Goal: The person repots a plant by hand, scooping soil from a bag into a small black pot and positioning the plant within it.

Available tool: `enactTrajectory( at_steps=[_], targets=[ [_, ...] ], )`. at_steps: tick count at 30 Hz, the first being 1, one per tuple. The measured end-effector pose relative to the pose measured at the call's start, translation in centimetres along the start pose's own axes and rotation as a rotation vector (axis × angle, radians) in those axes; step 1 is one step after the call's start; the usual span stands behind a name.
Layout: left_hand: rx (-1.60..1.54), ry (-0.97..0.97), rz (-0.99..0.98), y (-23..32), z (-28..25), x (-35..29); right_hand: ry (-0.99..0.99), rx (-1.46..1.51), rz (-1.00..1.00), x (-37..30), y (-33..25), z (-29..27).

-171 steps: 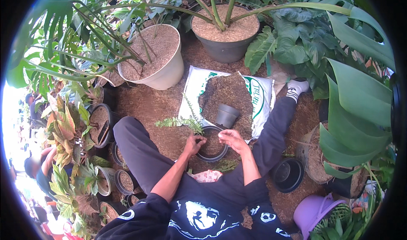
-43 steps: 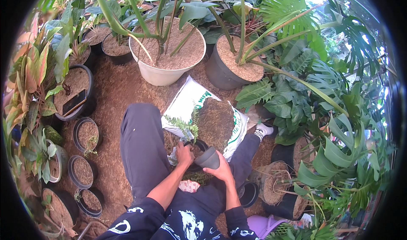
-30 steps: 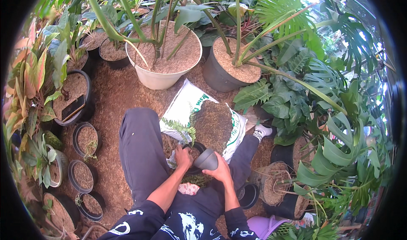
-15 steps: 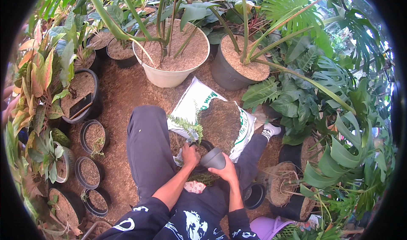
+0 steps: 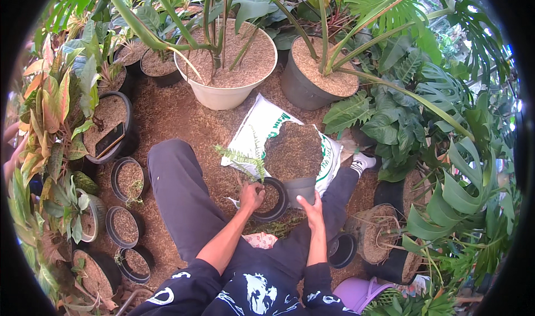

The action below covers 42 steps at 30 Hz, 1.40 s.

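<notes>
My left hand (image 5: 252, 196) is closed around the base of a small fern (image 5: 248, 162), its green fronds spreading above the fingers. Just right of that hand, between my legs, a round black pot (image 5: 284, 196) stands with brown mix inside. My right hand (image 5: 311, 207) grips a small dark grey pot (image 5: 301, 189) by its side. This pot is at the near edge of the dark potting mix (image 5: 295, 151) in a torn-open white sack (image 5: 245, 134); its inside is hidden.
On the left stand several black pots (image 5: 123, 227) of mix. A phone (image 5: 110, 140) lies in a larger pot. A white pot (image 5: 225, 97) and a dark grey pot (image 5: 304, 90) hold tall plants ahead. A purple bucket (image 5: 356, 293) and black pot (image 5: 341, 250) are at lower right.
My right hand has moved the grey pot right and forward, away from the black pot to the mix. My left hand still holds the fern, whose fronds have shifted slightly left.
</notes>
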<state>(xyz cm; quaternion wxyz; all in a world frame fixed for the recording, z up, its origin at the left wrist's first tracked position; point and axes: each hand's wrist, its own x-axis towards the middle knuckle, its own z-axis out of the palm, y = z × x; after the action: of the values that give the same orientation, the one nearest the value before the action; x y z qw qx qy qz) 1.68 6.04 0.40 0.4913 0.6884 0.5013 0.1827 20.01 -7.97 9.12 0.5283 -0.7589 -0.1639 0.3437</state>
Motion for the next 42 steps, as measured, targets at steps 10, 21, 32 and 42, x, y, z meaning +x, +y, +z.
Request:
enactTrajectory(
  at_steps=[10,21,32,42],
  targets=[
    [0.32,0.115,0.079,4.1,-2.8,-1.3,0.111,-0.648,-0.059,5.5,2.2,1.0],
    [0.087,-0.017,0.104,4.4,-0.8,-1.7,-0.037,-0.812,-0.337,10.6,5.3,4.3],
    [-0.029,-0.057,0.108,2.0,0.0,-0.9,0.067,-0.504,-0.295,12.0,6.7,6.9],
    [-0.101,-0.007,0.159,-3.3,2.9,-0.6,0.155,-0.402,-0.374,10.5,3.5,7.1]
  ],
)
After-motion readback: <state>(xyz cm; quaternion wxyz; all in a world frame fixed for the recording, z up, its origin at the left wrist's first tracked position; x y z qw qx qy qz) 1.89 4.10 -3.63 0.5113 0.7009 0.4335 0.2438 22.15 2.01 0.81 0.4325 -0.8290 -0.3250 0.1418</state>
